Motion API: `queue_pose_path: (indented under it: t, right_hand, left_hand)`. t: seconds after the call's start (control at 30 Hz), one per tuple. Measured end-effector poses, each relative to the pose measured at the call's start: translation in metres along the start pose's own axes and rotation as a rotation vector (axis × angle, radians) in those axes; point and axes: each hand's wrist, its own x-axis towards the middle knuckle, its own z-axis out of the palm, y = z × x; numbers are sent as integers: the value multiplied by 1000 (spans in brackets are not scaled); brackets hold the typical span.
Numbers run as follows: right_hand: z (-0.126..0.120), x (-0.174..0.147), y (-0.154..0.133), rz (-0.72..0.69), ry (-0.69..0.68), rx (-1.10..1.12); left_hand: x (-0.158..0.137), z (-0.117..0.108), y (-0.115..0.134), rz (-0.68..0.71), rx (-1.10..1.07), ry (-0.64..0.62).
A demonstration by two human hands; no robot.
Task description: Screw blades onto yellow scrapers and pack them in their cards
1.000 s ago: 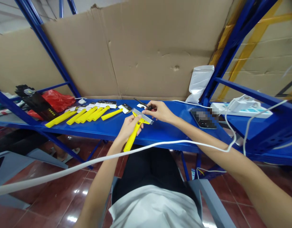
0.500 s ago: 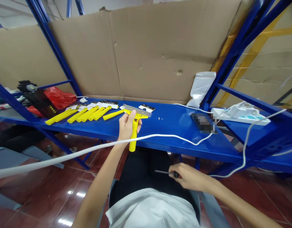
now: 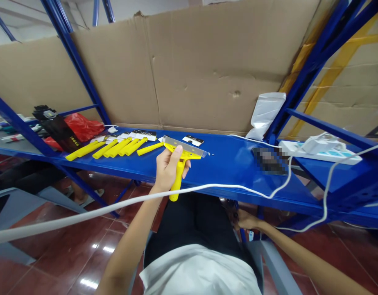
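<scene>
Left hand (image 3: 166,170) grips a T-shaped, metal-bladed scraper (image 3: 178,178). Right hand (image 3: 245,220): grip unclear. Yellow lettering (image 3: 74,141) marks the bottle (image 3: 59,132).

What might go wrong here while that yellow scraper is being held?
The left hand holds the yellow scraper with its thumb at the metal blade, so a slip might nick it. The white cable crosses in front of the left arm in this view and might snag. Tiny white bits on the blue table could get brushed away.
</scene>
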Motion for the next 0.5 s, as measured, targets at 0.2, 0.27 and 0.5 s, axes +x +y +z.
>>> queue_pose_path:
  t: [0.2,0.27,0.5]
  right_hand:
    - [13,7,14,57,-104,-73]
    - [17,8,17,71,-115,-76]
    - [28,17,18,57,-69,21]
  left_hand:
    - [0,3,1,-28,-17,0]
    - [0,3,0,-37,-19,-9]
    - [0,5,-1,-59,-35,-40]
